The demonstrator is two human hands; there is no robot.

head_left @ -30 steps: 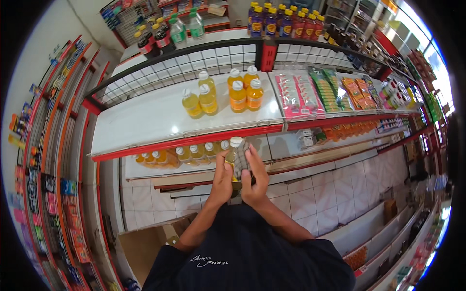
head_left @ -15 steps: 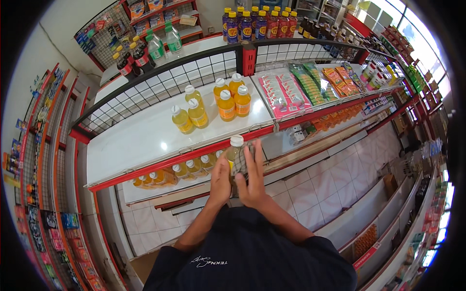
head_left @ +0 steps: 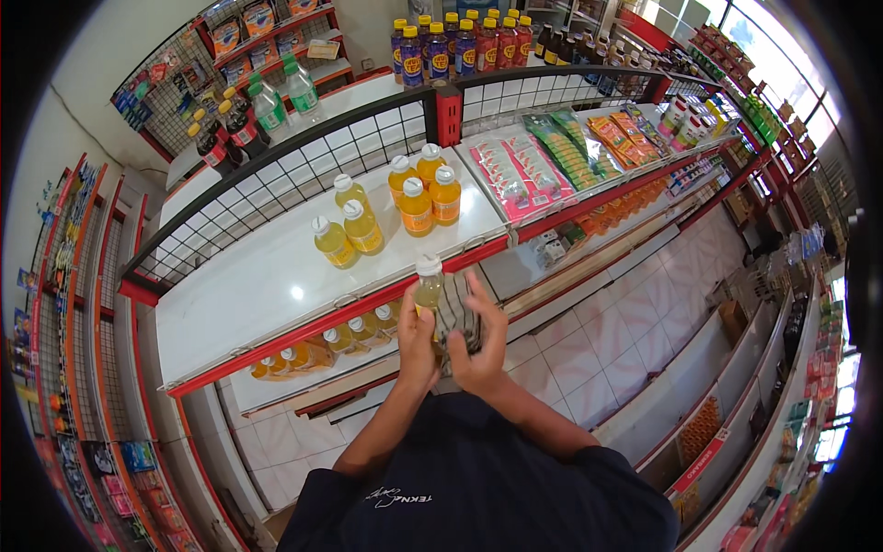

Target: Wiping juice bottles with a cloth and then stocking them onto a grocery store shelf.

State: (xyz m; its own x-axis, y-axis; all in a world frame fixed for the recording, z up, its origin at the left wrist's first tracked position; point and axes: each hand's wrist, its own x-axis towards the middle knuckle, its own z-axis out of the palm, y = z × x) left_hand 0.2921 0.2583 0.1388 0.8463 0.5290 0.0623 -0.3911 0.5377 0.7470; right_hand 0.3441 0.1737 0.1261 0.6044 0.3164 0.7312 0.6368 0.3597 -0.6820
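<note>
In front of my chest, my left hand [head_left: 418,348] is wrapped around a clear drink bottle [head_left: 429,287] with a white cap and a pale yellow drink. The bottle stands nearly upright just off the shelf's front edge. A grey and dark striped cloth [head_left: 458,305] lies against the bottle's right side. My right hand [head_left: 483,345] holds this cloth between thumb and fingers, and the palm faces the bottle. The bottle's lower part is hidden by my hands. On the white shelf ahead stand yellow drink bottles [head_left: 363,230] and, to their right, orange drink bottles [head_left: 416,212], all white-capped.
A red front rail [head_left: 368,299] edges the white shelf [head_left: 239,285], with a black wire mesh [head_left: 294,175] behind. More bottles [head_left: 338,339] stand on the lower shelf. Pink-and-white packs [head_left: 520,170] lie to the right. Shelving [head_left: 92,304] rises at the left.
My right hand has drawn slightly away from the bottle and its fingers have spread, so more of the striped cloth shows. The bottle remains in my left hand. The view has shifted a little.
</note>
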